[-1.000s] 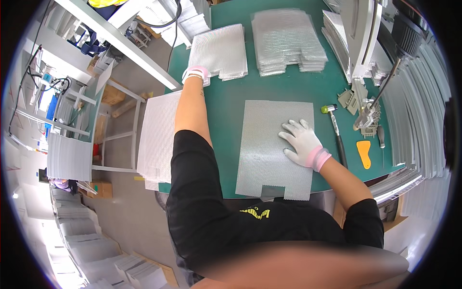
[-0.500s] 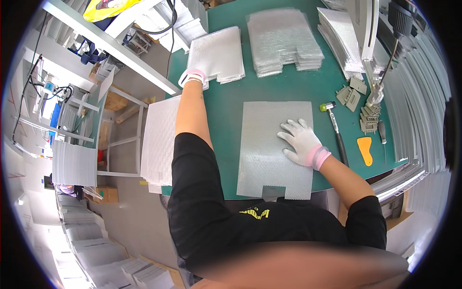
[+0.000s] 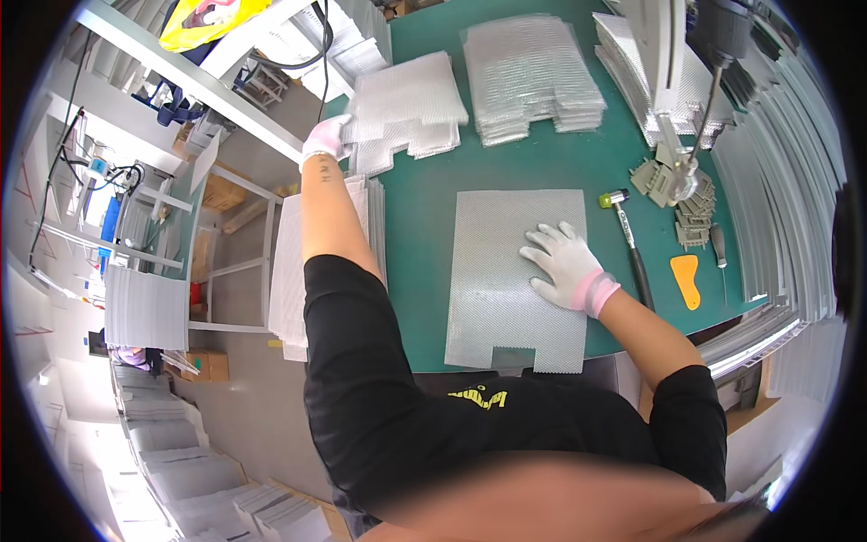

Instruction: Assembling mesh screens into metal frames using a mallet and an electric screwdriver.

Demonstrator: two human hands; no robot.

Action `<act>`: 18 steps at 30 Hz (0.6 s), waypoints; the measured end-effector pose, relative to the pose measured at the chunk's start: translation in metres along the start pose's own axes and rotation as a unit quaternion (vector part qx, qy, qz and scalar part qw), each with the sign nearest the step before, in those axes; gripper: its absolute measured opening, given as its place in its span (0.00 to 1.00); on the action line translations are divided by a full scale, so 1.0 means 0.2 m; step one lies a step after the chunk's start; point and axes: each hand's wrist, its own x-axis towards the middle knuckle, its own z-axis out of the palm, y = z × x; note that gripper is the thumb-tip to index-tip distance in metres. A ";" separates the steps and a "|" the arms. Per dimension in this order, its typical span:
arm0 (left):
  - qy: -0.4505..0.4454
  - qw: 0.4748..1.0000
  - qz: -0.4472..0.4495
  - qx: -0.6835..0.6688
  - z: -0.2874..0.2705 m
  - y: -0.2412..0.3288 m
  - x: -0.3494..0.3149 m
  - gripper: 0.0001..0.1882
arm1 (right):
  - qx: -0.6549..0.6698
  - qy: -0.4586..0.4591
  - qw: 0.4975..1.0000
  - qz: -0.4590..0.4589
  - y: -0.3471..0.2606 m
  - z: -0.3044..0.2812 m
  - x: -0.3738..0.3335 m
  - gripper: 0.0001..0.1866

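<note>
In white and pink gloves, both my hands are over the green table (image 3: 424, 271). My left hand (image 3: 325, 141) reaches far left, its fingers closed on the left edge of a silvery mesh sheet (image 3: 411, 88). That sheet sits askew over a stack of similar notched sheets (image 3: 368, 161). My right hand (image 3: 566, 267) lies flat, fingers spread, on another mesh sheet (image 3: 483, 262) in front of me. Its notch points toward my body. Just right of this sheet lies a mallet (image 3: 629, 237) with a green-and-black head and dark handle.
Further mesh stacks stand at the back middle (image 3: 528, 77) and back right (image 3: 625, 81). Grey-green plastic pieces (image 3: 695, 217), a screwdriver (image 3: 719, 246) and an orange scraper (image 3: 685, 282) lie at right. A powered driver (image 3: 722, 36) hangs above. Pale sheets (image 3: 287, 262) are piled left.
My left hand has moved left and slightly nearer, and the top sheet of the far-left stack has turned out of line. My right hand stays on the front sheet.
</note>
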 end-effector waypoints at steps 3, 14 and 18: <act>-0.081 0.865 0.029 -0.494 0.04 0.01 -0.09 0.20 | -0.005 0.000 1.000 0.009 0.01 0.02 -0.02 0.31; -0.180 0.679 0.276 -0.656 0.07 -0.13 -0.59 0.25 | -0.014 0.006 1.000 -0.016 -0.01 0.01 -0.01 0.31; -0.123 0.689 0.303 -0.647 0.28 -0.08 -1.25 0.24 | -0.020 -0.013 0.999 -0.045 0.04 0.01 0.01 0.29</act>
